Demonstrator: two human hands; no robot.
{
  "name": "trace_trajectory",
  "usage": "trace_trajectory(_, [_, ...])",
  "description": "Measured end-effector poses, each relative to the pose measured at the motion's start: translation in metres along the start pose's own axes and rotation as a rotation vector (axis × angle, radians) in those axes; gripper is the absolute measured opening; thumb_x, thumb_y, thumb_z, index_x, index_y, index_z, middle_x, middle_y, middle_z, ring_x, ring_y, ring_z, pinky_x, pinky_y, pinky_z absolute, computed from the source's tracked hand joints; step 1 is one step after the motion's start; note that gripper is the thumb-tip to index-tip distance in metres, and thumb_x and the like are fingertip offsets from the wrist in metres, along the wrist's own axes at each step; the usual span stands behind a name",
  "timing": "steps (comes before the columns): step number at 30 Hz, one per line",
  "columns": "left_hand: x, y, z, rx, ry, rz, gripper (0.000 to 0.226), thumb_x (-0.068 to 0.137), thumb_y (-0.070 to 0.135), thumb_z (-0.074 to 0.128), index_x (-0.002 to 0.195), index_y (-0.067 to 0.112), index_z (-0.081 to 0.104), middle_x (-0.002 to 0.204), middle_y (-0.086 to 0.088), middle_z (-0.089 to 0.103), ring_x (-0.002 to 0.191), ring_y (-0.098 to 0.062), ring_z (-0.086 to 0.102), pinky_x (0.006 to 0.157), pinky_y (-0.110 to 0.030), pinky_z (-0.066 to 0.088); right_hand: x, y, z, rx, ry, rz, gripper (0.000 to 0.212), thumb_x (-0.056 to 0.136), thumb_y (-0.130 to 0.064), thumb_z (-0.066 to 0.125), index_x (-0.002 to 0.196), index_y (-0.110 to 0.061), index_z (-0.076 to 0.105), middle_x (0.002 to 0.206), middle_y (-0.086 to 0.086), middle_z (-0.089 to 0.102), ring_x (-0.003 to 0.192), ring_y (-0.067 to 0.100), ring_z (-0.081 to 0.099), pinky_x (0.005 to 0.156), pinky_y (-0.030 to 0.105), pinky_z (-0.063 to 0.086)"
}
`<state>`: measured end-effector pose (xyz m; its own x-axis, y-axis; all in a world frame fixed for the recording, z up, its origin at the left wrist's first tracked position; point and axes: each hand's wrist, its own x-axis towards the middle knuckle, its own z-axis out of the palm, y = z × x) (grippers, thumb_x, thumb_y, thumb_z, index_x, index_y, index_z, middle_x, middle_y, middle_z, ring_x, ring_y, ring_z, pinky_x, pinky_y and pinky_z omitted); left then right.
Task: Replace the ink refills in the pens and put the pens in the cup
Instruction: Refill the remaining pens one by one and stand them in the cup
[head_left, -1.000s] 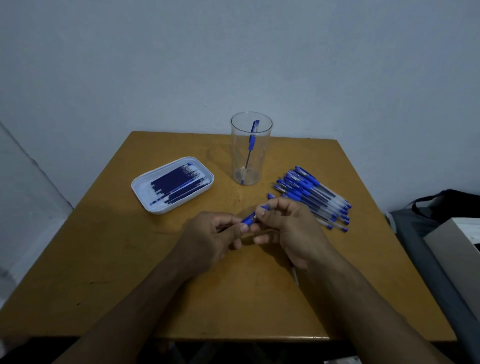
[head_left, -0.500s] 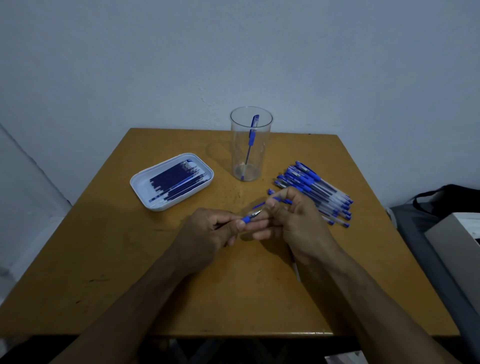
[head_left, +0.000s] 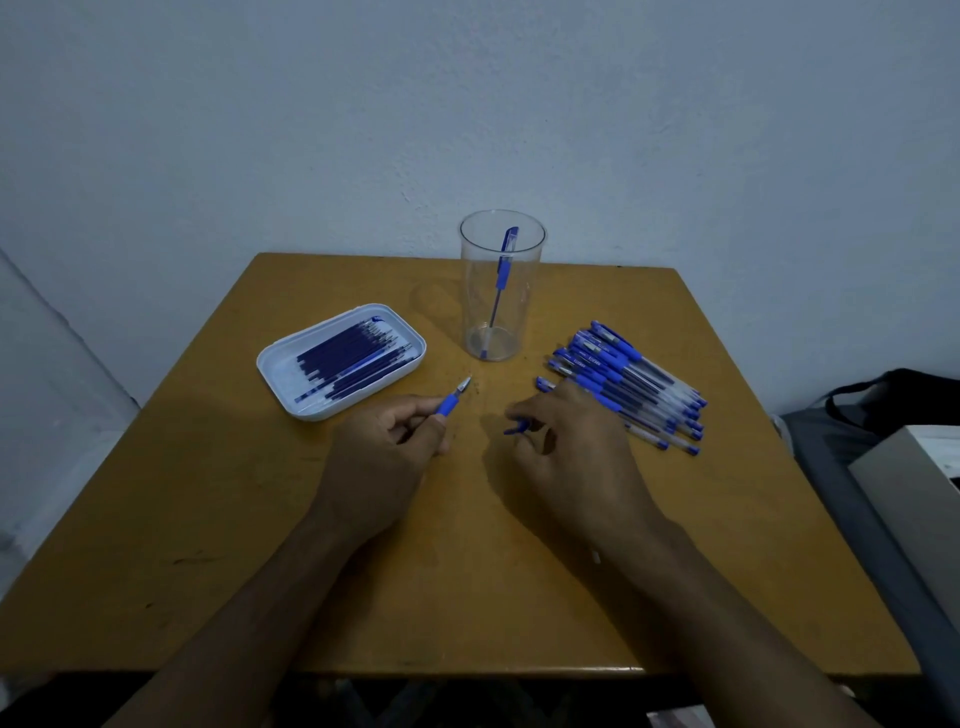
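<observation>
Dim, bluish light; soft shadows under the hands on the bench (head_left: 467, 571). Wide-angle bending at edges; slight blur overall.

A square wooden table (head_left: 363, 597) with an orange-brown top stands against a pale wall (head_left: 260, 130) painted in a bluish white, and small dark scratches and specks are visible on the wood. At the right edge of the view, beside the table, there is something grey (head_left: 852, 499) (it looks like a padded seat or mattress, but it is hard to tell), with a black bag (head_left: 904, 400) on it. A light grey box (head_left: 919, 499) lies in front of the bag, partly cut by the frame.
</observation>
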<state>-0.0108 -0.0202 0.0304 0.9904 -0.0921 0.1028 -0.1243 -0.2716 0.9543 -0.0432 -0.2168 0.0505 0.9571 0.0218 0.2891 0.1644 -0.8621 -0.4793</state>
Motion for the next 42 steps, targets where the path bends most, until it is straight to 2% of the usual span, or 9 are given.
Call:
trace_trajectory(5, [-0.001, 0.000, -0.001, 0.003, -0.014, 0.029, 0.021, 0.099, 0.015, 0.063, 0.117, 0.025, 0.069, 0.079, -0.001, 0.074, 0.058, -0.001, 0.062, 0.051, -0.015, 0.047, -0.006, -0.008, 0.005, -0.194, -0.127, -0.044, 0.033, 0.103, -0.035, 0.046, 0.127, -0.023, 0.066, 0.110, -0.004, 0.058, 0.091, 0.010, 0.055, 0.078, 0.029, 0.054])
trace_trajectory(14, [-0.001, -0.006, 0.000, 0.023, -0.055, 0.100, 0.028, 0.095, 0.013, 0.069, 0.121, 0.021, 0.071, 0.081, 0.004, 0.073, 0.065, 0.000, 0.064, 0.061, -0.014, 0.050, -0.005, -0.009, 0.010, -0.298, -0.193, -0.019, 0.031, 0.106, -0.027, 0.048, 0.134, -0.023, 0.060, 0.114, -0.001, 0.053, 0.090, 0.011, 0.053, 0.076, 0.026, 0.051])
trace_trajectory(20, [-0.001, -0.005, -0.001, 0.045, -0.070, 0.110, 0.029, 0.094, 0.013, 0.071, 0.122, 0.021, 0.071, 0.083, -0.001, 0.073, 0.063, 0.001, 0.060, 0.061, -0.014, 0.049, -0.007, -0.013, 0.007, -0.278, -0.183, -0.042, 0.036, 0.106, -0.033, 0.044, 0.139, -0.024, 0.055, 0.121, -0.001, 0.052, 0.093, 0.010, 0.051, 0.078, 0.025, 0.049])
trace_trajectory(24, [-0.001, -0.007, -0.002, 0.063, -0.123, 0.149, 0.031, 0.091, 0.015, 0.074, 0.119, 0.028, 0.073, 0.085, 0.003, 0.072, 0.063, -0.004, 0.055, 0.060, -0.018, 0.048, -0.004, -0.011, -0.001, -0.106, -0.035, 0.016, 0.026, 0.103, -0.027, 0.052, 0.121, -0.020, 0.069, 0.108, -0.005, 0.063, 0.085, 0.007, 0.055, 0.075, 0.022, 0.047])
trace_trajectory(27, [-0.002, -0.007, -0.001, 0.091, -0.147, 0.217, 0.035, 0.087, 0.012, 0.079, 0.120, 0.021, 0.075, 0.082, 0.010, 0.069, 0.066, -0.014, 0.057, 0.062, -0.019, 0.049, 0.000, -0.011, -0.008, 0.372, 0.013, 0.250, 0.020, 0.101, -0.031, 0.059, 0.098, -0.023, 0.077, 0.078, -0.016, 0.069, 0.060, -0.001, 0.056, 0.058, 0.017, 0.042])
trace_trajectory(29, [-0.004, -0.007, 0.000, 0.089, -0.155, 0.252, 0.036, 0.084, 0.009, 0.080, 0.119, 0.017, 0.075, 0.080, 0.008, 0.067, 0.067, -0.012, 0.058, 0.064, -0.016, 0.047, 0.001, -0.012, -0.012, 0.652, -0.063, 0.402, 0.038, 0.098, -0.043, 0.061, 0.084, -0.011, 0.074, 0.057, -0.005, 0.062, 0.044, 0.002, 0.047, 0.044, 0.016, 0.036])
trace_trajectory(31, [-0.004, -0.008, 0.001, 0.112, -0.159, 0.291, 0.036, 0.083, 0.010, 0.081, 0.119, 0.015, 0.075, 0.079, 0.007, 0.066, 0.068, -0.010, 0.059, 0.064, -0.014, 0.047, 0.001, -0.013, -0.014, 0.673, -0.116, 0.414, 0.044, 0.095, -0.046, 0.063, 0.082, -0.005, 0.072, 0.055, 0.000, 0.061, 0.043, 0.005, 0.046, 0.040, 0.015, 0.035])
trace_trajectory(37, [-0.004, -0.011, 0.002, 0.122, -0.180, 0.336, 0.031, 0.084, 0.010, 0.081, 0.114, 0.015, 0.077, 0.073, 0.015, 0.062, 0.061, -0.007, 0.053, 0.059, -0.015, 0.044, 0.001, -0.007, -0.011, 0.746, -0.155, 0.418, 0.031, 0.092, -0.031, 0.072, 0.083, -0.001, 0.071, 0.070, 0.015, 0.070, 0.046, 0.009, 0.049, 0.042, 0.017, 0.037])
trace_trajectory(42, [-0.001, -0.011, 0.001, 0.093, -0.213, 0.345, 0.028, 0.085, 0.006, 0.079, 0.112, 0.013, 0.078, 0.071, 0.015, 0.062, 0.059, -0.006, 0.050, 0.057, -0.014, 0.041, 0.002, -0.003, -0.010, 0.868, -0.211, 0.455, 0.024, 0.090, -0.026, 0.074, 0.083, -0.003, 0.072, 0.070, 0.013, 0.069, 0.047, 0.011, 0.049, 0.038, 0.019, 0.034])
